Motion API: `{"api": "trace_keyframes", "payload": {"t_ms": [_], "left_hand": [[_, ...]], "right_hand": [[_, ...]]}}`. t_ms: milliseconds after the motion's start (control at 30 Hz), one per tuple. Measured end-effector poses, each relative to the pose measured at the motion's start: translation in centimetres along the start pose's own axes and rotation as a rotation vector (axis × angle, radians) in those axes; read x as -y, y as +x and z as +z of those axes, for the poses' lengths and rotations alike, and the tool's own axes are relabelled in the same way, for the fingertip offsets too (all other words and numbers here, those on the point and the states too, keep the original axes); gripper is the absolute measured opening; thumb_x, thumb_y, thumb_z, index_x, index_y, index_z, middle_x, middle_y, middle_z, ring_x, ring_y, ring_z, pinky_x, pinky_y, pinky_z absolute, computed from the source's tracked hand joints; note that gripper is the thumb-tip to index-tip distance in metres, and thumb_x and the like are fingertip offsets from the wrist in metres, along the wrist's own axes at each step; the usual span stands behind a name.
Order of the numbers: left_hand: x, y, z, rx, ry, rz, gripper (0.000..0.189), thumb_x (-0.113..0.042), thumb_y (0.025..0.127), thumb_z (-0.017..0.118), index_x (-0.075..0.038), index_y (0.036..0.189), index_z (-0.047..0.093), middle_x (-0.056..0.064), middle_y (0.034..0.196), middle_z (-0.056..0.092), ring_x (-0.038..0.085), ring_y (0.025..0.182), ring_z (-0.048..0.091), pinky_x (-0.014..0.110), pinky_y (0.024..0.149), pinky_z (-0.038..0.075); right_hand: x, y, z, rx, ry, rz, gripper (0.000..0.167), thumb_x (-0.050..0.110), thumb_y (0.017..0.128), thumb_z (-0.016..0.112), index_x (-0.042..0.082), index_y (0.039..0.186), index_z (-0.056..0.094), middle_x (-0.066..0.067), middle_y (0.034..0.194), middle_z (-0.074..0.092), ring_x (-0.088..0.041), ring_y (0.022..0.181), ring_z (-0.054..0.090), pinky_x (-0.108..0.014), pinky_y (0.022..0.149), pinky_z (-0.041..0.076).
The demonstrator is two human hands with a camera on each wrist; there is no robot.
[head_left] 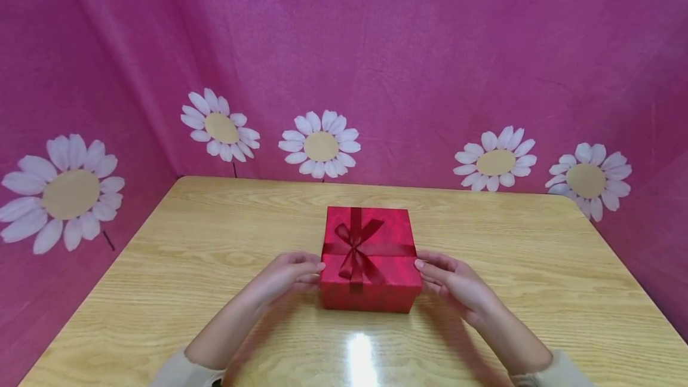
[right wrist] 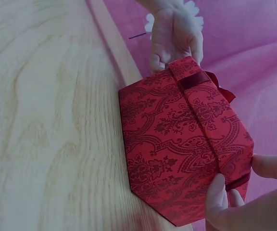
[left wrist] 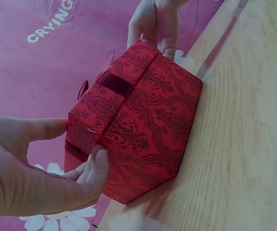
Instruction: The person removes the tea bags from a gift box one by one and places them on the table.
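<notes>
A red gift box point(head_left: 365, 300) with a dark floral pattern rests on the table, its lid point(head_left: 395, 229) on top. Dark red ribbon crosses the lid and forms a bow point(head_left: 355, 249). My left hand point(head_left: 287, 276) holds the lid's left side, thumb at the top edge and fingertips by its lower rim. On the opposite side, my right hand point(head_left: 457, 282) holds the lid in much the same way. Both wrist views show fingertips at the seam between lid and box body. What the box contains is hidden.
The wooden table point(head_left: 215, 226) has a rounded back edge. Behind and beside it hangs a pink cloth point(head_left: 376, 76) printed with white daisies point(head_left: 321, 146). A bright light reflection point(head_left: 361, 357) shows on the tabletop in front of the box.
</notes>
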State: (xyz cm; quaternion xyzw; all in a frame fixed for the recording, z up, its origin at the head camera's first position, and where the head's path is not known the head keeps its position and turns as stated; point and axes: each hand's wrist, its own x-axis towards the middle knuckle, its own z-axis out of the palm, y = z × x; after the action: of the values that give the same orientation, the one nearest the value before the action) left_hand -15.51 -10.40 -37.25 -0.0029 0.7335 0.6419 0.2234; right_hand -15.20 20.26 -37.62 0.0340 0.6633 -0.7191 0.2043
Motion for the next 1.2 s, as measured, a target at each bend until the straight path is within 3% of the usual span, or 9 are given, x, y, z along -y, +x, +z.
{"api": "trace_keyframes", "payload": {"t_ms": [600,967,1200], "left_hand": [[0.7,-1.7,-1.1,0.137,0.012,0.051,0.048,-0.021,0.093,0.059,0.012,0.126,0.048,0.014,0.113,0.066,0.012,0.094,0.066,0.038,0.096,0.054],[1.2,-3.0,-1.3,0.165,0.02,0.041,0.048,-0.023,0.093,0.06,0.011,0.125,0.05,0.008,0.108,0.069,0.013,0.095,0.067,0.038,0.094,0.054],[1.7,-3.0,-1.8,0.215,-0.016,0.048,0.048,-0.024,0.093,0.059,0.011,0.124,0.051,0.005,0.103,0.07,0.013,0.094,0.067,0.035,0.092,0.056]], "right_hand": [[-0.7,-1.3,0.3,0.14,0.043,0.054,0.071,0.019,0.097,0.056,-0.016,0.145,0.016,0.007,0.106,0.067,-0.004,0.099,0.066,-0.022,0.089,0.055],[-1.4,-2.1,0.3,0.169,0.015,0.076,0.071,0.02,0.097,0.056,-0.015,0.145,0.017,0.008,0.107,0.065,-0.003,0.1,0.064,-0.021,0.09,0.054],[-1.3,-2.4,0.0,0.21,0.015,0.112,0.074,0.02,0.096,0.057,-0.014,0.146,0.014,0.008,0.107,0.064,-0.002,0.099,0.063,-0.02,0.089,0.054]]}}
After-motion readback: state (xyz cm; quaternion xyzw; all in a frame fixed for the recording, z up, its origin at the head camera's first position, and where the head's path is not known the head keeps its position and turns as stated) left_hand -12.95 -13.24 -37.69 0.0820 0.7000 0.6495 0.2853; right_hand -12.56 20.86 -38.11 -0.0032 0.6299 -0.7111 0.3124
